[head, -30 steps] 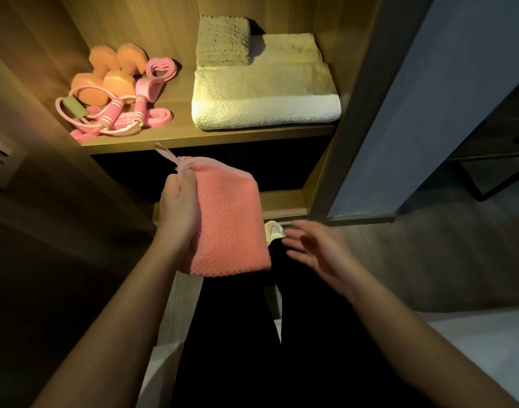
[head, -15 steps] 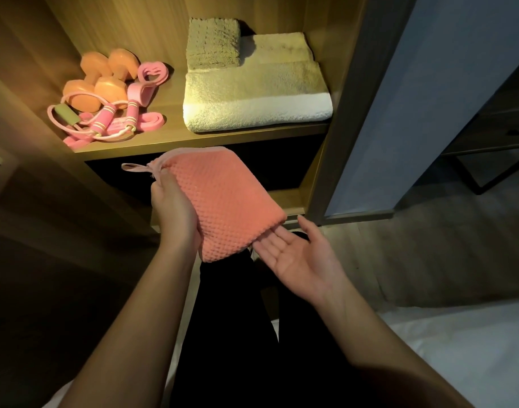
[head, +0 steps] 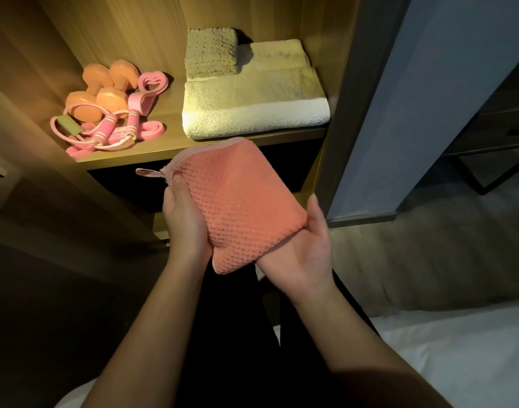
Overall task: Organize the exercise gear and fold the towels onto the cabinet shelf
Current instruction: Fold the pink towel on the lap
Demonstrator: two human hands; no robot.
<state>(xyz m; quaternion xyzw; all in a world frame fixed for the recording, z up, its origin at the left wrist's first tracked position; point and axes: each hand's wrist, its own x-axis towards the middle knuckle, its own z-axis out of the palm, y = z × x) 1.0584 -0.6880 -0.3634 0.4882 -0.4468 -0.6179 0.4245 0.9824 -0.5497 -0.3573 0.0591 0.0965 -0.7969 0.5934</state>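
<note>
Pink towel (head: 237,201), held mid-frame below the shelf (head: 170,144): left edge gripped by the left hand (head: 184,219); right hand (head: 305,251), formerly touching its corner, now laid palm-up beneath it, fingers hidden.

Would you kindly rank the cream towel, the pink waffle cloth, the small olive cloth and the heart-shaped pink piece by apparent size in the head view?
1. cream towel and pink waffle cloth: these look about alike. The cloth is nearer the camera, so they are unranked.
2. small olive cloth
3. heart-shaped pink piece
</note>
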